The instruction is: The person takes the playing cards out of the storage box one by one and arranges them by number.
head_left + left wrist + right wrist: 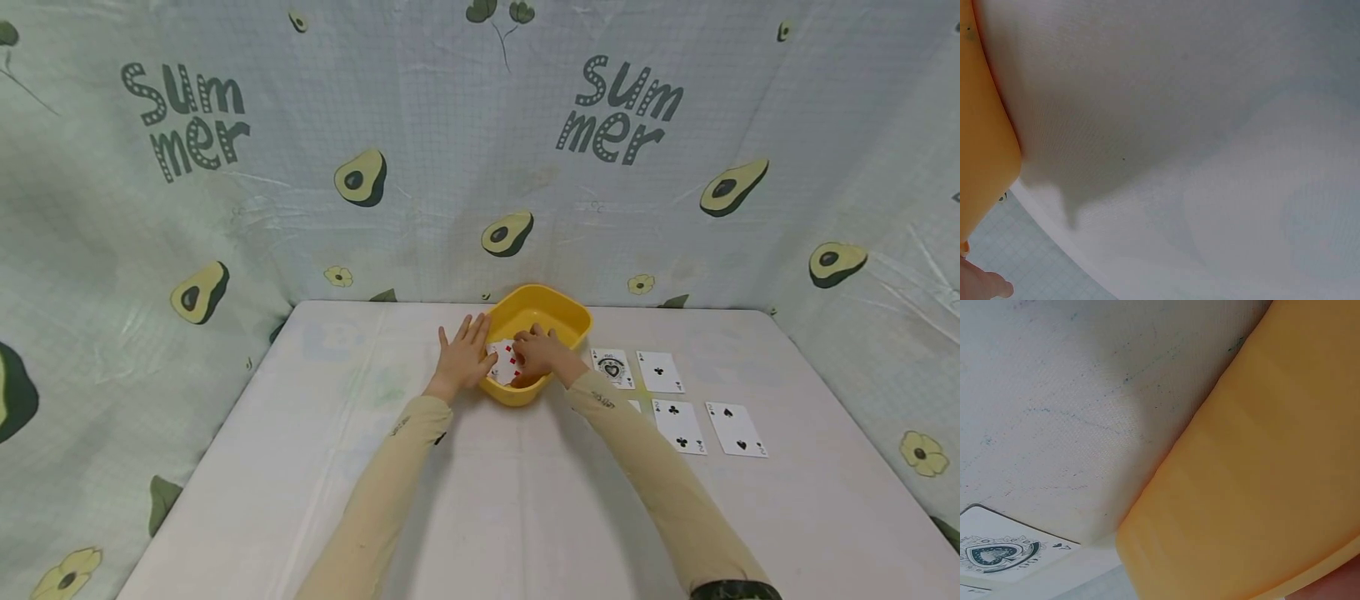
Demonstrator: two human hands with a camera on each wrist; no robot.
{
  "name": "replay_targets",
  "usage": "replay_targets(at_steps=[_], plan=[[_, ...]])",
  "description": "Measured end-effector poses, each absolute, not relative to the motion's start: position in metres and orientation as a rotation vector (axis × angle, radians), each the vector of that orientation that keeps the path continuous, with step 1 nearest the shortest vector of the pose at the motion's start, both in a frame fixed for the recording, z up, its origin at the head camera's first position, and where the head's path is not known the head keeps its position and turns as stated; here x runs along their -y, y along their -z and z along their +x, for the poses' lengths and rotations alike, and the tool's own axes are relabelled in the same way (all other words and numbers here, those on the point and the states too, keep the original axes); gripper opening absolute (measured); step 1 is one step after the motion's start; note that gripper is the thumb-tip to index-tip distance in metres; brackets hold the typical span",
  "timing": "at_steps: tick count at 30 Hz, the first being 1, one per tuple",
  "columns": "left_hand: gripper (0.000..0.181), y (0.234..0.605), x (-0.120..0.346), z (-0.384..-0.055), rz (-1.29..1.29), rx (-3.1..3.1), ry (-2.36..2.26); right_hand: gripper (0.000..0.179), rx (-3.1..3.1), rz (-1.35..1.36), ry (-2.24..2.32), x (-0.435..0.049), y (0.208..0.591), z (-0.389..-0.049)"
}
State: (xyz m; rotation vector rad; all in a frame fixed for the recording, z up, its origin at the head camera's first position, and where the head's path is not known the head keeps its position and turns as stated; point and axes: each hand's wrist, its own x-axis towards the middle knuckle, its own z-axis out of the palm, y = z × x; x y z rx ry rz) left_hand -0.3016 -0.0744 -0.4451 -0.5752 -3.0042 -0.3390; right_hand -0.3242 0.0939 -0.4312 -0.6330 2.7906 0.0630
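Note:
A yellow plastic bin [512, 397] stands at the back middle of the table. Inside it lie playing cards [501, 363] with red diamonds face up. My left hand [461, 360] is at the bin's left side, fingers spread, the thumb reaching over the rim by the cards. From the right, my right hand [543, 354] reaches into the bin with bent fingers and seems to pinch a diamond card at its right edge; the thumb's grip is hidden. In the left wrist view, only a bit of the hand [982, 281] shows beside the bin wall [985, 131].
To the right of the bin lie an ornate ace of spades [612, 368], an ace of clubs [660, 372], a two of clubs [679, 427] and a two of spades [737, 429]. Another card is partly under my right sleeve [645, 450]. A printed cloth [435, 233] hangs behind the white table [345, 467].

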Motion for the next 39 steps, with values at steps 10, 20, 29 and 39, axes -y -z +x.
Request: replay_targets(at_steps=[10, 20, 29, 39], plan=[[0.067, 0.4446, 0.0764, -0.2993, -0.584, 3.006, 0.335, 0.071, -2.812, -0.624, -0.03, -0.0924, 0.4314, -0.32], [0.067, 0.4433, 0.0784, -0.2977, -0.593, 2.997, 0.335, 0.08, -2.83, -0.597, -0.084, -0.0911, 0.4296, -0.3192], [0.066, 0.4425, 0.079, -0.2967, -0.609, 3.001, 0.301, 0.088, -2.894, -0.61, -0.143, -0.0903, 0.4306, -0.3185], [0.067, 0.4445, 0.0795, -0.2955, -0.598, 3.017, 0.326, 0.088, -2.946, -0.498, -0.102, -0.091, 0.4289, -0.3154]])
